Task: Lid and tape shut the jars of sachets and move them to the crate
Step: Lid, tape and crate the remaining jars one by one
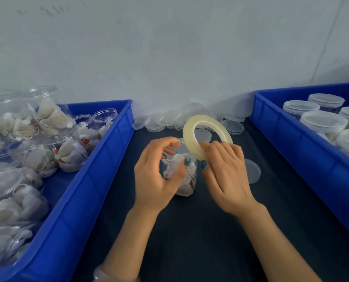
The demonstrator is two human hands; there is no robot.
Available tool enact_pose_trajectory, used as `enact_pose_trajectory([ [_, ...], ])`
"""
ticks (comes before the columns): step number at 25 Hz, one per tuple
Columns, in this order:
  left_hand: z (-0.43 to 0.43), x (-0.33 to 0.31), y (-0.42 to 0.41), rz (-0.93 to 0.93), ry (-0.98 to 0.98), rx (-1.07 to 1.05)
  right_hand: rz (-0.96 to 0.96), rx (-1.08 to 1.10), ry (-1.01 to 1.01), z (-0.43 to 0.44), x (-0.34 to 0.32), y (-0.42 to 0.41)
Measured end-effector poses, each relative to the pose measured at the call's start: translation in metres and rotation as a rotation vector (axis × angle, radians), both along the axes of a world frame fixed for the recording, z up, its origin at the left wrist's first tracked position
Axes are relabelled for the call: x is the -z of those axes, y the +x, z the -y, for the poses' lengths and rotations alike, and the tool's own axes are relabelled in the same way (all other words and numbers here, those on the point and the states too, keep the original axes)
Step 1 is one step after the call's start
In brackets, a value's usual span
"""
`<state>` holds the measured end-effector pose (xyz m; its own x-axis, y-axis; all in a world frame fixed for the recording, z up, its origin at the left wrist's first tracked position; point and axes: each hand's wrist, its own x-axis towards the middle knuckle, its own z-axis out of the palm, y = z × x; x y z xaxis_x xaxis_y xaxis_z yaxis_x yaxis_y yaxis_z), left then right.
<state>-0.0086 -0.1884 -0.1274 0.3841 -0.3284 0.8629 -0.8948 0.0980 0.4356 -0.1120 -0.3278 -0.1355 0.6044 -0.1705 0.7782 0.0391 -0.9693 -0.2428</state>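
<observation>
Down at the bottom edge, a pale bracelet (102, 273) on the left wrist, both forearms reaching out over the dark worktop (190, 231). Left hand (155, 176) has its grip curled round the top of a clear jar (184, 180) packed with sachets, thumb pressed at the neck. The jar stands upright on the worktop, dead centre between the two crates. Right hand (224, 174) is just beside it, grip pinched on the tape roll (204, 118), fingers hooked over its lower rim, the ring tilted up above the jar. One loose lid (253, 171) lies flat just right of that hand. Further back, a scatter of clear lids (232, 127) along the wall (169, 58). Left blue crate (88, 190) holds open jars (27, 127) of sachets; right blue crate (302, 159) holds lidded jars (322, 121), standing close together.
</observation>
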Motion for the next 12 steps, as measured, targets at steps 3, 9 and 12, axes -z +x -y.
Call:
enact_pose_trajectory([
  [3,0.001,0.002,0.002,0.122,0.046,-0.103,-0.027,0.015,-0.084,-0.001,0.002,0.002],
  [9,-0.008,0.000,0.010,0.357,0.105,-0.234,0.094,0.237,-0.254,0.007,0.004,0.002],
  [12,-0.012,-0.005,0.010,0.360,0.109,-0.229,0.149,0.403,-0.268,0.013,0.005,0.000],
])
